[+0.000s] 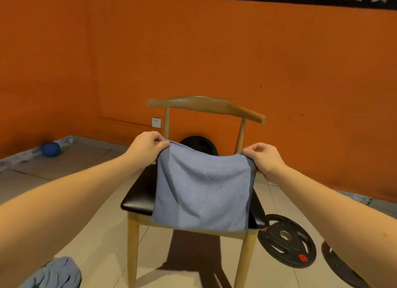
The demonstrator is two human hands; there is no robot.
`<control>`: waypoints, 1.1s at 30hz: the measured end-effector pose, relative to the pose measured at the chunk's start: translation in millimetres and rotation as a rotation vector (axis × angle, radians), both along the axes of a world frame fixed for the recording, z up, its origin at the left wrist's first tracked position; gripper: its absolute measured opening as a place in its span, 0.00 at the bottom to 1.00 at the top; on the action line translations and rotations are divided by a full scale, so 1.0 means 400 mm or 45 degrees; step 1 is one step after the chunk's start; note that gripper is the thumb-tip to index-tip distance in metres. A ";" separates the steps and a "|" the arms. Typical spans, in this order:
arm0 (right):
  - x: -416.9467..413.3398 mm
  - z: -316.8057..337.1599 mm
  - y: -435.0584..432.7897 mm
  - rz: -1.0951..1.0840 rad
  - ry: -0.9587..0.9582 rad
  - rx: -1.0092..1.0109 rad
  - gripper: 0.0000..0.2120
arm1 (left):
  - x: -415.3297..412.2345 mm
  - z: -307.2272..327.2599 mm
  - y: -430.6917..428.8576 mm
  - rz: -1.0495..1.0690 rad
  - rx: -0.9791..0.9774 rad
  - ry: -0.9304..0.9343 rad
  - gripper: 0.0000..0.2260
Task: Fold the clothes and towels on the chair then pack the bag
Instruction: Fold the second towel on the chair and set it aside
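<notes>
A blue-grey towel (202, 193) hangs in the air in front of a wooden chair (206, 104) with a black seat. My left hand (148, 147) pinches the towel's top left corner. My right hand (263, 159) pinches its top right corner. The towel looks doubled over and its lower edge hangs level with the front of the black seat (137, 199). No bag can be seen for certain.
Black weight plates lie on the tiled floor at the right (286, 240) and lean behind the chair (198, 145). A blue ball (50, 149) rests at the left by the orange wall. A bluish bundle of cloth (53, 273) shows at the bottom left.
</notes>
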State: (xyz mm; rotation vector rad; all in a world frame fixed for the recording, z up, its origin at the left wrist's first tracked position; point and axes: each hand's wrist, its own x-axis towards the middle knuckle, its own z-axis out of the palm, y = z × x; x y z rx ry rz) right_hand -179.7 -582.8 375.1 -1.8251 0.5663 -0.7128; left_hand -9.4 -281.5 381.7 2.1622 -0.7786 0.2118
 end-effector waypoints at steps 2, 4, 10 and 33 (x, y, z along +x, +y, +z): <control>0.072 0.007 -0.037 -0.032 0.028 -0.007 0.07 | 0.069 -0.001 -0.042 0.034 0.020 0.000 0.10; 0.145 0.004 -0.077 -0.060 0.056 -0.028 0.08 | 0.142 -0.012 -0.088 0.072 0.031 0.016 0.11; 0.364 -0.075 -0.209 -0.124 0.128 -0.076 0.10 | 0.362 -0.100 -0.240 0.134 0.076 0.047 0.10; 0.642 -0.310 -0.398 -0.008 0.671 -0.201 0.07 | 0.639 -0.373 -0.405 0.042 0.073 0.273 0.08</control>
